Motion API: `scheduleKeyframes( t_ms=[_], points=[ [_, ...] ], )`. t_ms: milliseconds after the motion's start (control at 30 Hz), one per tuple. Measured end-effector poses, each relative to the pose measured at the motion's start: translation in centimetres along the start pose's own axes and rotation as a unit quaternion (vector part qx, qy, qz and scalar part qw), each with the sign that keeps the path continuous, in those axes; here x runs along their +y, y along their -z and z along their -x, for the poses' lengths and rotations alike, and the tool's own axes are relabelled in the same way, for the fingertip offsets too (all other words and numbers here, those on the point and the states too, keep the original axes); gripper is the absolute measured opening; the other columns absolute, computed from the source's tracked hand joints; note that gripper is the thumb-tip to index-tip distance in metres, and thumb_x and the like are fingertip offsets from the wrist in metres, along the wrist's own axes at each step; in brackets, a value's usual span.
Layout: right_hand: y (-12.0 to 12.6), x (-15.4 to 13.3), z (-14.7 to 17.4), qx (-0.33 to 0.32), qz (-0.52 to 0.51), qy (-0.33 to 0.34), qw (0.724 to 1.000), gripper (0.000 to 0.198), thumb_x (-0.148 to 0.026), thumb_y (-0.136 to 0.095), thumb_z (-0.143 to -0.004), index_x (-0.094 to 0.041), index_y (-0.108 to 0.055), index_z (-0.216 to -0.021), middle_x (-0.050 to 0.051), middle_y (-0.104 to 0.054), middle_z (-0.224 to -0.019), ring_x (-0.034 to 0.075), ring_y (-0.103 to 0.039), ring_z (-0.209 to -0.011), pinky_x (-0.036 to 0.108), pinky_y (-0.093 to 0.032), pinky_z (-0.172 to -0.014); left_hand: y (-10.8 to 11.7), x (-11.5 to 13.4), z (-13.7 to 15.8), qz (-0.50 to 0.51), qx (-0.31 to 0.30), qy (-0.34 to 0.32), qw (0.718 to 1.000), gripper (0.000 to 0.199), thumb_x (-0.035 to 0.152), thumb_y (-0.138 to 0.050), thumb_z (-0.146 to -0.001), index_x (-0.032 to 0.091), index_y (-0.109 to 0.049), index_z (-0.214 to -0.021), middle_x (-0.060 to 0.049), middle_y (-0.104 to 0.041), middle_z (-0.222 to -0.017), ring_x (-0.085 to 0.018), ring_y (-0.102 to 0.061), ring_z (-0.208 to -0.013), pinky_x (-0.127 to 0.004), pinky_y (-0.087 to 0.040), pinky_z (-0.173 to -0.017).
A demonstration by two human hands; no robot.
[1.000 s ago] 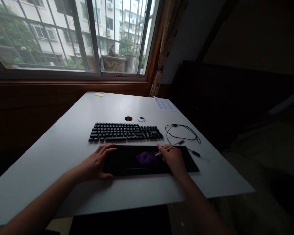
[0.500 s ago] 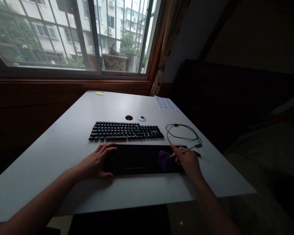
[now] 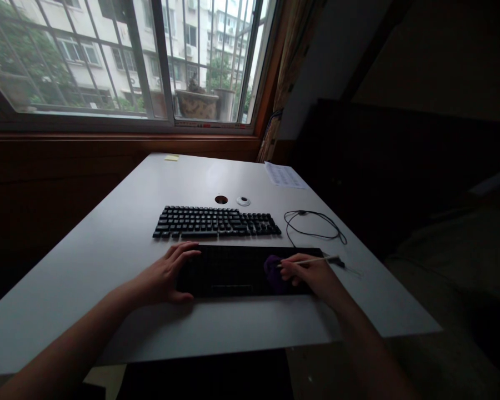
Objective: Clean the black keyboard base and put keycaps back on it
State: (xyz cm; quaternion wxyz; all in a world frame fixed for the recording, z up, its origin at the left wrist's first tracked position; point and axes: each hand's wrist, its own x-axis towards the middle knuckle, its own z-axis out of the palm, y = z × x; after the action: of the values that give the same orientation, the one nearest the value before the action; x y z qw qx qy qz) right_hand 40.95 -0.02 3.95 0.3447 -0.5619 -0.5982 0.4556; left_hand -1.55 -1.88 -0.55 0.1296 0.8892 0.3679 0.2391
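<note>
A black keyboard base [image 3: 233,271] without keycaps lies near the front of the white table. My left hand [image 3: 164,278] grips its left end, fingers over the far edge and thumb at the near edge. Over the right part, my right hand [image 3: 310,275] pinches a thin, pale-handled brush [image 3: 316,259], its dark end pointing right. The brush's other end presses into a bunched purple cloth [image 3: 274,273] on the base. Behind the base, the loose black keycaps [image 3: 216,223] are laid out in keyboard rows.
A black cable [image 3: 316,235] loops on the white table [image 3: 108,222] at right. Farther back are a round cable hole [image 3: 221,200], its white cover [image 3: 243,201], printed paper [image 3: 284,175] and a yellow note [image 3: 171,158]. A barred window [image 3: 120,61] stands behind.
My right hand has shifted slightly left and lower, and the brush now lies flatter. The purple cloth has moved a little left on the base. My left hand keeps its place.
</note>
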Motion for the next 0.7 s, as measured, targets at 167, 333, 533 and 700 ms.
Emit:
scheduleKeyframes(
  t_ms=[167,333,533,700],
  points=[
    [-1.2,-1.4,0.3,0.041,0.05,0.063,0.996,0.046,-0.063,-0.07,-0.086,-0.018,-0.073,-0.076,0.007,-0.075,-0.066,0.018,-0.068,-0.054,0.026,-0.052,-0.049,0.1,0.1,0.0,-0.002,-0.004,0.003,1.0,0.097,0.046,-0.086,-0.075,0.029,-0.032,-0.153,-0.017,-0.035,-0.16,-0.043,-0.036,-0.144,-0.067,-0.042,-0.114],
    [-3.5,-2.0,0.1,0.024,0.137,0.113,0.984,0.041,-0.057,-0.062,-0.094,-0.022,-0.073,-0.076,0.002,-0.071,-0.06,0.018,-0.067,-0.052,0.026,-0.051,-0.051,0.0,0.1,0.0,0.001,0.0,0.001,1.0,0.097,0.045,-0.087,-0.075,0.029,-0.032,-0.153,-0.018,-0.035,-0.16,-0.043,-0.037,-0.144,-0.067,-0.041,-0.114],
    [-5.3,-2.3,-0.1,0.049,0.238,0.169,0.955,0.044,-0.05,-0.053,-0.1,-0.024,-0.063,-0.065,0.001,-0.071,-0.063,0.017,-0.068,-0.059,0.027,-0.049,-0.063,0.2,0.2,0.0,0.0,-0.002,0.006,1.0,0.097,0.046,-0.087,-0.074,0.029,-0.033,-0.152,-0.016,-0.036,-0.159,-0.043,-0.037,-0.144,-0.066,-0.043,-0.113],
    [-5.8,-2.8,0.0,0.04,0.264,0.155,0.951,0.047,-0.049,-0.047,-0.101,-0.025,-0.055,-0.062,-0.001,-0.063,-0.053,0.016,-0.063,-0.05,0.027,-0.043,-0.054,0.2,0.2,0.0,-0.004,-0.005,0.009,1.0,0.098,0.048,-0.087,-0.075,0.027,-0.032,-0.153,-0.018,-0.035,-0.16,-0.042,-0.037,-0.144,-0.065,-0.043,-0.114]
  ],
)
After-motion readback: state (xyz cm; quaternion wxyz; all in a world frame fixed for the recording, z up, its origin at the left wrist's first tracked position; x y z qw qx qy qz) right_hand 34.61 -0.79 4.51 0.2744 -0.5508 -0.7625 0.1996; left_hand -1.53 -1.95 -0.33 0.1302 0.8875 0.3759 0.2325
